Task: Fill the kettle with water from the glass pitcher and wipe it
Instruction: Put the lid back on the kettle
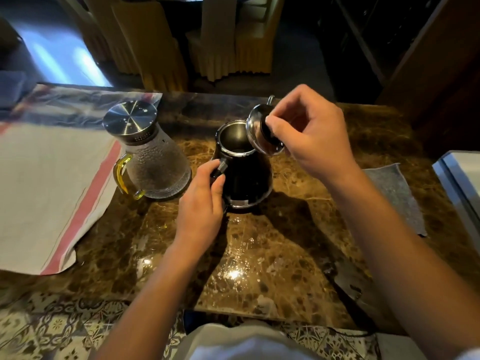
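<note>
From the head camera, a black kettle stands in the middle of a brown stone desk. Its top is open and you can see inside. The left hand has its fingers wrapped around the kettle's handle. The right hand holds the shiny lid tilted just above the kettle's right side, its fingers pinching the black knob. The glass pitcher, with a metal cap and yellow handle, stands just left of the kettle. A white cloth with a red stripe lies further left. A grey cloth lies to the right.
</note>
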`<move>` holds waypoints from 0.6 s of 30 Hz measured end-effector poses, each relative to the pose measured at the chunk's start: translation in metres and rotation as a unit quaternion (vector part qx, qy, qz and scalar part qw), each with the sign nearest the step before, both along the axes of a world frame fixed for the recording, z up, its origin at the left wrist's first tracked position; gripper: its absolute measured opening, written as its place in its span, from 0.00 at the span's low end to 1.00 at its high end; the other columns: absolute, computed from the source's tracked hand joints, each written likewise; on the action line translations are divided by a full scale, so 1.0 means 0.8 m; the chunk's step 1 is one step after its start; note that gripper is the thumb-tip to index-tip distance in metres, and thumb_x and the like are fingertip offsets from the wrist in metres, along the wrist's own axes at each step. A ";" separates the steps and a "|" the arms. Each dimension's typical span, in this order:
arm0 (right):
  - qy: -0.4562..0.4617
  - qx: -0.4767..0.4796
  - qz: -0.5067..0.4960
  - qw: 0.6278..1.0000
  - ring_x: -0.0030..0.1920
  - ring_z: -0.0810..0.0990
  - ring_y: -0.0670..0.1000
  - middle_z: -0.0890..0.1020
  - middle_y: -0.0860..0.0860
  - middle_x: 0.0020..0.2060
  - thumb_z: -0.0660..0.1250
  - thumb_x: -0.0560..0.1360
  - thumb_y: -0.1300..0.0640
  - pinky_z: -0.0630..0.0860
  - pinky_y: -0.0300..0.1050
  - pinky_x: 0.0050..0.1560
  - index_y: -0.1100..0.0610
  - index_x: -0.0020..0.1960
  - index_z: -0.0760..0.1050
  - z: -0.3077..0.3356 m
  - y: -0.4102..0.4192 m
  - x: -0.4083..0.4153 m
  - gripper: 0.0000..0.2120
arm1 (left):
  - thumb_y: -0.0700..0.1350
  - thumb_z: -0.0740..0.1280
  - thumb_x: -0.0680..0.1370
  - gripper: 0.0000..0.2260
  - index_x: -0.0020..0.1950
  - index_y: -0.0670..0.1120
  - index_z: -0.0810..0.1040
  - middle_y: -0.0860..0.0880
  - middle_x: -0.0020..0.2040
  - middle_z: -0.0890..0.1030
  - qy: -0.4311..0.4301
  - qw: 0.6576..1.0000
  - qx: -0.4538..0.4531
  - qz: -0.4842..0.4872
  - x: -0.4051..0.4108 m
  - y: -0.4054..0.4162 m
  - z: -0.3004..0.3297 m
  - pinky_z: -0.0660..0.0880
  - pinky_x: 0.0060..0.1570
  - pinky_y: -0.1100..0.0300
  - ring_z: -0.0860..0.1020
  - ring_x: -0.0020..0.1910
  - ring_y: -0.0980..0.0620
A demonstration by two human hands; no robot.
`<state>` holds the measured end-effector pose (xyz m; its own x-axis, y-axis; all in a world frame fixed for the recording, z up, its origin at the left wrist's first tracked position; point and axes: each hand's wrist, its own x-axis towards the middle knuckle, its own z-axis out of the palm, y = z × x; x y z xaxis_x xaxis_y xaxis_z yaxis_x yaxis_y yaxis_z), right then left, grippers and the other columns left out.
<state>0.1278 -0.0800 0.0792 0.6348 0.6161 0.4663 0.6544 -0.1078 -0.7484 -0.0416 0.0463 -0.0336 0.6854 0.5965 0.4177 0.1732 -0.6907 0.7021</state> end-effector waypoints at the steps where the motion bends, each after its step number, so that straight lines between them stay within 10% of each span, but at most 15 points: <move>1: -0.010 -0.010 -0.003 1.000 0.41 0.82 0.45 0.83 0.45 0.41 0.72 0.78 0.56 0.78 0.36 0.40 0.55 0.49 0.79 0.001 0.011 0.001 0.03 | 0.46 0.59 0.86 0.14 0.72 0.46 0.70 0.50 0.53 0.80 0.001 1.000 -0.001 0.000 0.000 0.000 0.000 0.73 0.43 0.67 0.80 0.47 0.54; 18: -0.124 -0.185 0.052 0.974 0.41 0.81 0.46 0.83 0.45 0.40 0.69 0.78 0.50 0.81 0.53 0.45 0.51 0.48 0.76 -0.013 0.090 0.016 0.04 | 0.53 0.55 0.85 0.15 0.70 0.52 0.64 0.54 0.46 0.77 0.000 1.000 -0.010 -0.016 0.002 0.006 -0.007 0.78 0.35 0.51 0.79 0.39 0.53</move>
